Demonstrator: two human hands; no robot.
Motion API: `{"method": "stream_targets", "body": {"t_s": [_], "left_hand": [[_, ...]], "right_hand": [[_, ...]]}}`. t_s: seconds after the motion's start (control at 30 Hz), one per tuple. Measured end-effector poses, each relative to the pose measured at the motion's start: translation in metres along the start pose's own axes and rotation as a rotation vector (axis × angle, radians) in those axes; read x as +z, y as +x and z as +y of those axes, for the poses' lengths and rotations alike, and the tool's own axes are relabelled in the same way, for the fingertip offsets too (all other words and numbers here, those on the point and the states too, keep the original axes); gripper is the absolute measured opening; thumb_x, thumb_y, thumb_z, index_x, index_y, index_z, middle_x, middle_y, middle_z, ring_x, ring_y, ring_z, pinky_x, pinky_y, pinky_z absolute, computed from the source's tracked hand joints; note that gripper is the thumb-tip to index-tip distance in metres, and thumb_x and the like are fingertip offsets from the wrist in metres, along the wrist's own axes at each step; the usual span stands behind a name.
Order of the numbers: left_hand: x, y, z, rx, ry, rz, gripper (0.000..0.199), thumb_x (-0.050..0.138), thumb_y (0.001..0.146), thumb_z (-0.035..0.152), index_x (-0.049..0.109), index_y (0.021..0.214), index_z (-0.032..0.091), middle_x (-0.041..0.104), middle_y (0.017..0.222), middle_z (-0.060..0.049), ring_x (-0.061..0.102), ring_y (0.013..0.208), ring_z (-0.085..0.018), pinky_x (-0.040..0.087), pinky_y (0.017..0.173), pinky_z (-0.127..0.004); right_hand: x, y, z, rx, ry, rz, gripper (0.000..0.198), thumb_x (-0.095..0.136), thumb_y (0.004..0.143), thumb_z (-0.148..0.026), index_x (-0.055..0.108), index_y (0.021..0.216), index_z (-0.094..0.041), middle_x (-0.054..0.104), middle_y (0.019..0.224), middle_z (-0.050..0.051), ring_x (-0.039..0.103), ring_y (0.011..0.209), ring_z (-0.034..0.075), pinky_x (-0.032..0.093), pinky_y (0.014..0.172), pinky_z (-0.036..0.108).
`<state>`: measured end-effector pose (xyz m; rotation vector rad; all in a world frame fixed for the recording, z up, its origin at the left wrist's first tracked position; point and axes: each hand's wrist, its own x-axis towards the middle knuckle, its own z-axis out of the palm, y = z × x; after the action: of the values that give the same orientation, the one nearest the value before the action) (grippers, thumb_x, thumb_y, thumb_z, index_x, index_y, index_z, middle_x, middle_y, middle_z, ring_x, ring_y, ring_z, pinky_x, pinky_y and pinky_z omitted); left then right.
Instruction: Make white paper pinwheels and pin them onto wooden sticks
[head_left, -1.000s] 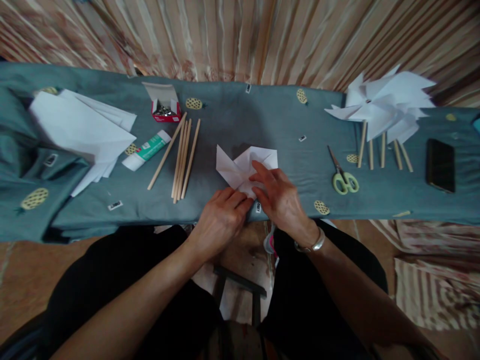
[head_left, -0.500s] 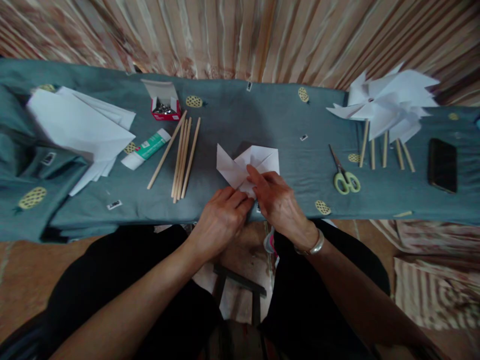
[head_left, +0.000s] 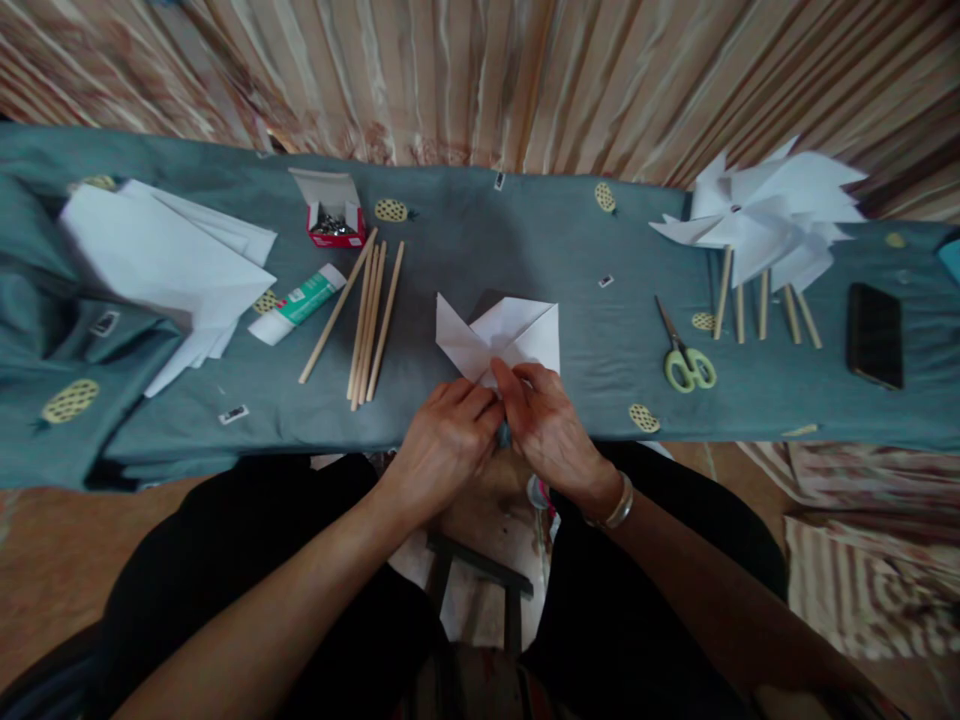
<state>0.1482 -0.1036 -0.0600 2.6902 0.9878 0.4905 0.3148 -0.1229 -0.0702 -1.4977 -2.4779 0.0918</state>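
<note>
A white paper pinwheel (head_left: 506, 325), partly folded, lies at the front edge of the table with one pointed blade sticking up on its left. Both hands meet at its near edge. My left hand (head_left: 454, 425) is closed, its curled fingers pressing on the paper's near corner. From the other side, my right hand (head_left: 544, 415) pinches the same edge with bent fingers. My fingers hide the near part of the paper, and the exact grip between the fingertips is covered.
To the left lie white paper sheets (head_left: 172, 260), a glue stick (head_left: 296, 305), several wooden sticks (head_left: 364, 330) and an open red box (head_left: 335, 225) of small metal pieces. On the right are green-handled scissors (head_left: 684, 360), finished pinwheels (head_left: 765, 210) on sticks and a phone (head_left: 875, 335).
My right hand has drawn back toward me from the middle of the paper to its near edge. The left hand stays almost in place. The view has shifted slightly.
</note>
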Motion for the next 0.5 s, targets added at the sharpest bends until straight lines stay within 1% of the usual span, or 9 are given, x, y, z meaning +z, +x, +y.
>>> {"method": "stream_targets", "body": {"t_s": [0.1, 0.17, 0.3, 0.37, 0.43, 0.5], "left_hand": [[0.001, 0.001, -0.001, 0.017, 0.015, 0.025, 0.013, 0.056, 0.09, 0.013, 0.067, 0.095, 0.011, 0.067, 0.087, -0.008, 0.06, 0.085, -0.025, 0.052, 0.074, -0.038], [0.003, 0.001, -0.002, 0.029, 0.032, 0.05, 0.013, 0.056, 0.091, 0.013, 0.067, 0.095, 0.011, 0.067, 0.086, -0.008, 0.06, 0.083, -0.024, 0.052, 0.073, -0.037], [0.005, 0.001, -0.002, 0.042, 0.059, 0.077, 0.016, 0.052, 0.094, 0.015, 0.067, 0.097, 0.012, 0.068, 0.09, -0.009, 0.06, 0.085, -0.023, 0.052, 0.073, -0.036], [0.006, 0.002, -0.001, 0.046, 0.067, 0.079, 0.016, 0.052, 0.095, 0.016, 0.067, 0.098, 0.012, 0.068, 0.091, -0.009, 0.06, 0.084, -0.023, 0.052, 0.074, -0.036], [0.005, 0.001, -0.001, 0.048, 0.071, 0.081, 0.016, 0.052, 0.095, 0.018, 0.067, 0.098, 0.013, 0.068, 0.091, -0.009, 0.061, 0.084, -0.023, 0.052, 0.074, -0.037], [0.005, 0.001, -0.002, 0.052, 0.073, 0.088, 0.016, 0.053, 0.096, 0.019, 0.068, 0.098, 0.013, 0.069, 0.091, -0.008, 0.061, 0.084, -0.023, 0.052, 0.074, -0.036]], "right_hand": [[0.002, -0.001, 0.001, -0.01, 0.018, 0.016, 0.047, 0.037, 0.096, -0.009, 0.04, 0.142, -0.004, 0.066, 0.103, 0.019, 0.055, 0.105, 0.032, 0.052, 0.092, 0.048], [0.001, -0.002, 0.002, 0.009, 0.079, 0.045, 0.048, 0.035, 0.095, -0.009, 0.039, 0.143, -0.006, 0.066, 0.104, 0.017, 0.057, 0.107, 0.031, 0.053, 0.092, 0.048], [-0.004, -0.002, 0.009, 0.106, 0.333, 0.174, 0.05, 0.032, 0.098, -0.013, 0.034, 0.148, -0.018, 0.066, 0.123, 0.013, 0.061, 0.115, 0.025, 0.053, 0.099, 0.046], [-0.008, -0.001, 0.016, 0.176, 0.416, 0.236, 0.049, 0.033, 0.1, -0.017, 0.035, 0.148, -0.022, 0.065, 0.129, 0.011, 0.064, 0.114, 0.022, 0.054, 0.101, 0.043], [-0.011, 0.001, 0.027, 0.249, 0.414, 0.282, 0.047, 0.035, 0.1, -0.021, 0.037, 0.147, -0.021, 0.066, 0.128, 0.011, 0.066, 0.112, 0.022, 0.054, 0.1, 0.044], [-0.011, 0.005, 0.042, 0.3, 0.361, 0.314, 0.049, 0.036, 0.099, -0.025, 0.038, 0.147, -0.019, 0.065, 0.132, 0.014, 0.065, 0.117, 0.025, 0.052, 0.103, 0.049]]}}
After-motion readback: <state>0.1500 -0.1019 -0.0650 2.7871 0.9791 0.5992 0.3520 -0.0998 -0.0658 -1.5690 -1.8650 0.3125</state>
